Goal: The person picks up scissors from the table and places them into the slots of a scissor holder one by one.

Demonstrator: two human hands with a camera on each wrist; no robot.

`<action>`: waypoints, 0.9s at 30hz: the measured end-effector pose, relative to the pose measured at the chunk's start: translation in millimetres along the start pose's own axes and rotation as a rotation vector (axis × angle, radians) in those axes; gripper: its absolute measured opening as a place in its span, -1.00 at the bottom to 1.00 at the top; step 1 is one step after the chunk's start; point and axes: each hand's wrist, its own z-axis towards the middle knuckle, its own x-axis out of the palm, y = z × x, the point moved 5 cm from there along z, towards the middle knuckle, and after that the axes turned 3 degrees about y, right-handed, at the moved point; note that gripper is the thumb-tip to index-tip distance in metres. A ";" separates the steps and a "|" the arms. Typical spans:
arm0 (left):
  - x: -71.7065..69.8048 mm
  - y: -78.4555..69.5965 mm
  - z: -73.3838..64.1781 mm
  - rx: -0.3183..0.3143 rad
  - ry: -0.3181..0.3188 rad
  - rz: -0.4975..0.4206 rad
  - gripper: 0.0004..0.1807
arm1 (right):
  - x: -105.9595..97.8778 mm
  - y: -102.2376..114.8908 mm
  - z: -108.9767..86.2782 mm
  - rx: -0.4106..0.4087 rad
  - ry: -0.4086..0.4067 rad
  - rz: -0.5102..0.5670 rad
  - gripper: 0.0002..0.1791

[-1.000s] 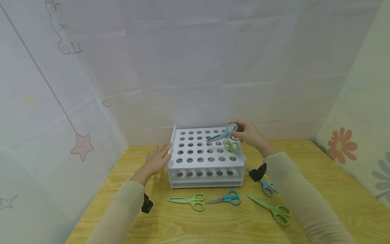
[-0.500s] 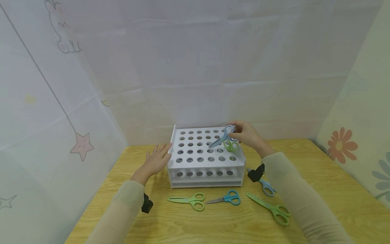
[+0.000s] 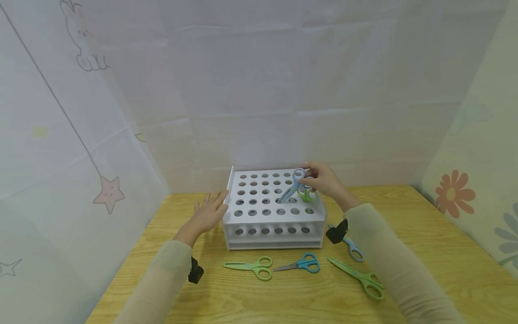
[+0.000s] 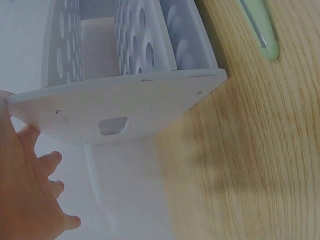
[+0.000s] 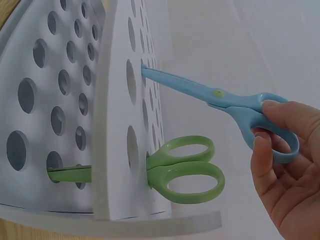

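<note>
Light blue scissors point(image 5: 200, 92) are pinched by one handle loop in my right hand point(image 3: 325, 181). Their blades slant down, with the tips right at a hole in the top board of the white rack point(image 3: 259, 217). Beside them, green scissors point(image 5: 187, 170) stand in another hole, loops above the board and blades showing between the tiers in the right wrist view. My left hand point(image 3: 209, 211) rests against the rack's left side panel point(image 4: 100, 112), fingers straight and spread, thumb side at the upper edge in the left wrist view.
On the wooden table point(image 3: 243, 301) in front of the rack lie green scissors point(image 3: 252, 267) and blue scissors point(image 3: 301, 263). To the right are more green scissors point(image 3: 360, 278) and light blue scissors point(image 3: 353, 249), partly hidden by the right wrist camera. A fabric backdrop point(image 3: 259, 90) hangs behind.
My right hand has moved slightly left and down. The light blue scissors have tilted from nearly level to steeply downward, their tips lowered to the rack's board. My left hand has stayed put.
</note>
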 end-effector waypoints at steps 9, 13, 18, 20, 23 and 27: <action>-0.8 -1.4 -1.2 0.004 -0.004 -0.003 -0.42 | 5.3 -2.4 2.0 -0.010 0.012 0.040 -0.53; -1.2 -1.6 -1.3 0.005 -0.008 -0.007 -0.42 | 8.4 -2.1 4.0 -0.006 0.023 0.060 -0.55; -1.5 -1.3 -1.1 0.001 -0.009 -0.005 -0.42 | 13.0 1.4 5.1 -0.014 0.022 0.098 -0.56; -1.5 -1.5 -0.9 0.000 -0.008 -0.006 -0.42 | 14.9 2.3 5.7 -0.019 0.014 0.108 -0.56; -1.0 -1.5 -0.7 -0.002 -0.003 -0.007 -0.42 | 17.8 2.6 6.8 -0.025 0.007 0.120 -0.55; -0.1 -0.9 -0.4 0.001 0.004 -0.011 -0.42 | 21.0 1.6 8.5 -0.031 0.008 0.118 -0.54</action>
